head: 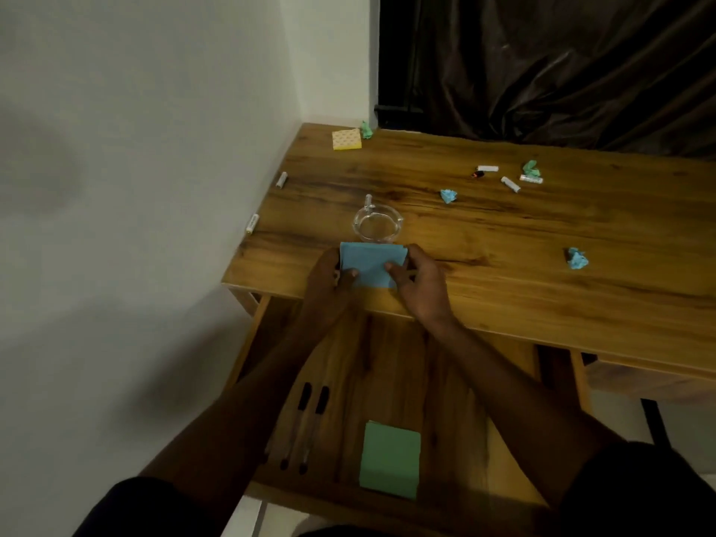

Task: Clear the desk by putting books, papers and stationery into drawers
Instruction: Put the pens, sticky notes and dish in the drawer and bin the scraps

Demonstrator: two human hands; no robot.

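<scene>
A blue pad of paper [371,262] is held near the front left edge of the wooden desk [503,242]. My left hand [327,279] grips its left side with the thumb on top. My right hand [420,286] pinches its right side, thumb on top as well. Below the desk edge, an open drawer [387,366] holds a green pad [390,459] and two black-capped pens [306,424]. A yellow sticky-note pad [346,139] lies at the desk's far left corner.
A clear glass ashtray [377,226] stands just behind the blue pad. Crumpled paper balls [448,195] [578,259] [530,167] and small white batteries [510,184] are scattered on the right. Two white batteries [281,179] lie by the wall. A dark curtain [542,63] hangs behind.
</scene>
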